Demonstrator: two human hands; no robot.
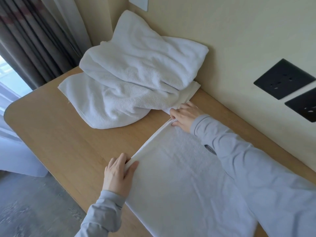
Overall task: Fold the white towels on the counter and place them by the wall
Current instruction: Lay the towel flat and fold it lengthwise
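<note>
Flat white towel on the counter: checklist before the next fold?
1. Left hand pinching the near corner of the flat white terry towel: ok.
2. Right hand pinching the far corner: ok.
3. Towel edge between the hands straight: ok.
4. Towel lying smooth on the light wooden counter: visible part ok; under the grey right sleeve cannot tell.
5. Far corner clear of the crumpled pile of white towels: not ok, the pile reaches the right hand.
</note>
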